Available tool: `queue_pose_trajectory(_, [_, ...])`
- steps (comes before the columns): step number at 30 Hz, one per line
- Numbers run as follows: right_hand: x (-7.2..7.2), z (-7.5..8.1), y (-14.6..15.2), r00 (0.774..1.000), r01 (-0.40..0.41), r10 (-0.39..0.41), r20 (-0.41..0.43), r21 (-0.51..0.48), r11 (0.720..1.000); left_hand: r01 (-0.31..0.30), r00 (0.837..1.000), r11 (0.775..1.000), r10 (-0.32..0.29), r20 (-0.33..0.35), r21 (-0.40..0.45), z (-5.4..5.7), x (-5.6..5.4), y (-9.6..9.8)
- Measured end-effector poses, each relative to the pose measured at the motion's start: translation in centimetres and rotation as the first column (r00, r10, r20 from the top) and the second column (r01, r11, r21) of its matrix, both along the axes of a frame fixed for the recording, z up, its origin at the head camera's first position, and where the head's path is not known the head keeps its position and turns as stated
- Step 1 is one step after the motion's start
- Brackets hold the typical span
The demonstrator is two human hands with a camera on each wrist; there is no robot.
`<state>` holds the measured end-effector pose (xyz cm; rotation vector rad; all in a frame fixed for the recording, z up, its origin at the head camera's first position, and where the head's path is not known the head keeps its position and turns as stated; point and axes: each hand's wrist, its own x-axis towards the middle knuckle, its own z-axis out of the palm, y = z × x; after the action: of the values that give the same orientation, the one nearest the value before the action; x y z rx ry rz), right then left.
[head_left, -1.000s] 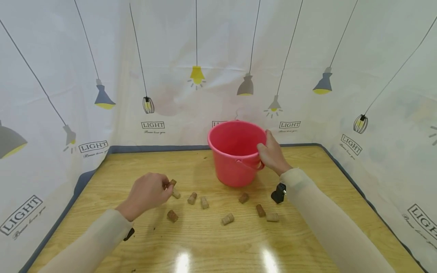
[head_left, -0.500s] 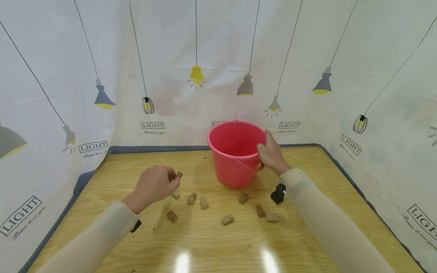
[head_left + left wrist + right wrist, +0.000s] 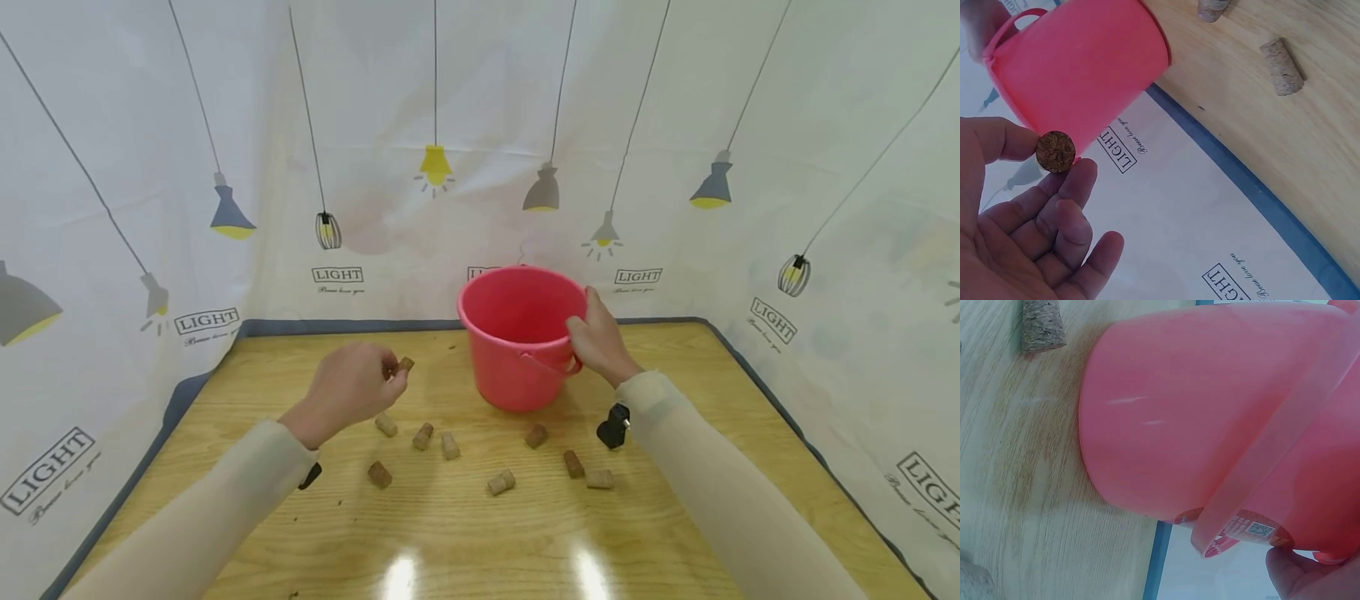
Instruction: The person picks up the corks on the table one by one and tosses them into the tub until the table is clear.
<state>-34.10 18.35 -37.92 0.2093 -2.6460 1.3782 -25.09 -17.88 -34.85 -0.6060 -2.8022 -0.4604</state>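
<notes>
Backdrop [image 3: 390,92], white cloth printed with hanging lamps and the word LIGHT, closing in a wood-grain worktop [image 3: 465,533] on three sides. Item, one brown cork [image 3: 406,365], held above the worktop, left of the bucket and apart from it; over the past second it has risen from beside a pale cork [image 3: 386,425], now fully exposed, and come closer to the bucket, so, as judged, the lifting is done and the cork is in mid-carry. Left-hand grip [image 3: 348,385]: pinched on that cork between thumb and fingertips, gap no wider than the cork, round end face showing in the left wrist view. Item, one pink bucket [image 3: 513,379], upright, unmoved, its handle [image 3: 1285,444] hanging down against the outside. Right-hand grip [image 3: 602,337]: closed on the rim at the bucket's right, thumb over the edge, other fingers partly hidden. Remainder: seven further loose corks, lying in front of the bucket, positions unchanged.
</notes>
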Motion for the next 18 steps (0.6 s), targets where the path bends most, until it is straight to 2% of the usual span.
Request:
queue_pose_trajectory(11, [0.0, 0.1, 0.0, 1.0, -0.004, 0.005, -0.01, 0.002, 1.0, 0.034, 0.999, 0.999, -0.034, -0.023, 0.02, 1.5, -0.8, 1.6])
queue_pose_trajectory(18, [0.0, 0.0, 0.1, 1.0, -0.006, 0.006, -0.008, 0.007, 1.0, 0.055, 0.997, 0.998, -0.054, -0.049, 0.013, 2.0, -1.4, 2.6])
